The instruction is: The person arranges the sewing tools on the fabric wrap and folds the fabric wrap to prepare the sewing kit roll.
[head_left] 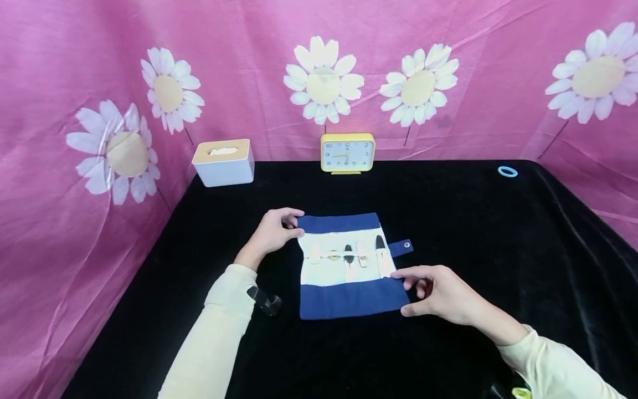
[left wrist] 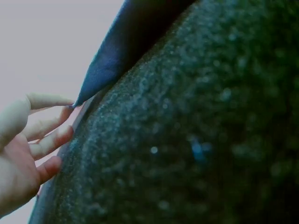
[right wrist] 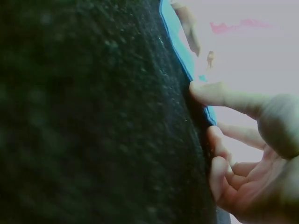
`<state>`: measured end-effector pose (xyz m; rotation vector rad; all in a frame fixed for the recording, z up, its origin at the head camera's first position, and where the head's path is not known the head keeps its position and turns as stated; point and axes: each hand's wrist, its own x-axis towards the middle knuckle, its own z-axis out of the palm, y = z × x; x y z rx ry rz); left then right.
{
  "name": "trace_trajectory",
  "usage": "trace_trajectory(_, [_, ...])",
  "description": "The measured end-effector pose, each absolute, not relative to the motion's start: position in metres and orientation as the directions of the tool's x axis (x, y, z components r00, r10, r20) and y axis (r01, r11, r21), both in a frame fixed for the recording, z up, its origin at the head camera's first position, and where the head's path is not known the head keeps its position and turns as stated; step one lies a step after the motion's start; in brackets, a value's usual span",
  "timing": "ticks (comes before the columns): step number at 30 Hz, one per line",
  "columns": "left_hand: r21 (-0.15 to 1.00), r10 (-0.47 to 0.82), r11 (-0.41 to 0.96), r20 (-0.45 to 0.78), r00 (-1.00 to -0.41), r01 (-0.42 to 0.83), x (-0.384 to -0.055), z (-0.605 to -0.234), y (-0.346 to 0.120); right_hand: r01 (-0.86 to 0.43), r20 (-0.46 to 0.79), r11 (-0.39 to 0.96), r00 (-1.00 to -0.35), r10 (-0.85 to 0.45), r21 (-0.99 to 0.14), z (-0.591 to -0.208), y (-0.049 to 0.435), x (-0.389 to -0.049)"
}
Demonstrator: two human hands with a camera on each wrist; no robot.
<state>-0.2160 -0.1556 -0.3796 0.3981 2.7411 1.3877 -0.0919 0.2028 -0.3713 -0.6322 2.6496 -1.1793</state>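
Sleeves (head_left: 204, 343) come nearest me in the head view, reaching to an opened pouch (head_left: 324, 271) on the black cloth (head_left: 458, 216). I judge any move turns on how it sits between my hands: left hand (head_left: 274, 230) at its far left corner, right hand (head_left: 438, 293) at the near end of its right edge, so I have 2 opposite corners. Neither hand is nearer; each touches. Looking close to square, it gives me no sure long axis; its 2 blue flaps (head_left: 351, 299) run left to right, 1 far, 1 near, with tools (head_left: 348, 253) lying between. Its strap (head_left: 401, 247) sticks out to the right, clear of the fingers. Pale tools blur into the white lining, and a yellow-green thing (head_left: 521, 393) is cut off at the bottom.

Left wrist view: thumb and fingertip pinch the corner, and the fabric rises from them to the upper right; the other fingers are loosely bent, holding nothing. Most of the pouch is out of frame.

Right wrist view: thumb lies on the blue edge with a finger behind it, so I read a light grasp; the lower fingers curl in. Only a sliver of pouch shows, and glare washes out what lies beyond.
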Motion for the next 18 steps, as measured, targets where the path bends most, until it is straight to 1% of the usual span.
trace_trajectory(5, [0.758,0.278,0.599,0.106,-0.955,0.258,-0.216,-0.367,-0.157,-0.31,0.003,0.569,-0.88,-0.475,-0.762,-0.365,0.203,-0.097])
trace_trajectory(13, [0.677,0.396,0.613,0.183,-0.9,0.408,-0.21,-0.343,-0.161,-0.293,-0.031,0.536,-0.857,-0.514,-0.792,-0.352,0.207,-0.109])
trace_trajectory(18, [0.645,0.395,0.642,0.184,-0.9,0.414,-0.202,-0.334,-0.163,-0.303,-0.033,0.508,-0.834,-0.55,-0.807,-0.349,0.212,-0.122])
